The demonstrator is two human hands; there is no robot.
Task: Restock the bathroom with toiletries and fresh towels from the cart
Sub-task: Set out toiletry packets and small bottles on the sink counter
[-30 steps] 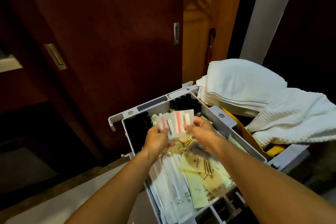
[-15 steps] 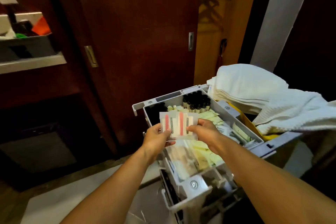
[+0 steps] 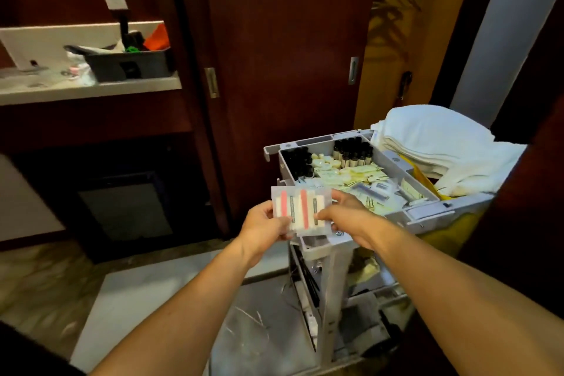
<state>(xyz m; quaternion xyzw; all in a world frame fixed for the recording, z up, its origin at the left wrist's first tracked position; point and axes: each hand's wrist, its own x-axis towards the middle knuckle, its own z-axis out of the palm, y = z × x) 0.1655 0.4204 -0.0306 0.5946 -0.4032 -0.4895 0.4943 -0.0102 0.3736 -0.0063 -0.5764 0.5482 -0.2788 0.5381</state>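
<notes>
Off to the left, the desk (image 3: 91,90) with its dark caddy (image 3: 128,64) has come into view as the head turned from the cart (image 3: 427,214); probably delivery comes next. Left hand (image 3: 262,230) pinches the clear toiletry packets (image 3: 300,207) at their left edge, lifted clear of the tray; right hand (image 3: 348,217) pinches their right side. White towels (image 3: 433,143) stay on the cart.

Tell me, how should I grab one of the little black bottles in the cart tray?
Pinch one black bottle by its cap, coming straight down from above. They stand upright, packed tightly together in the tray, so only the tops are free for your fingers; the sides are probably blocked.
</notes>
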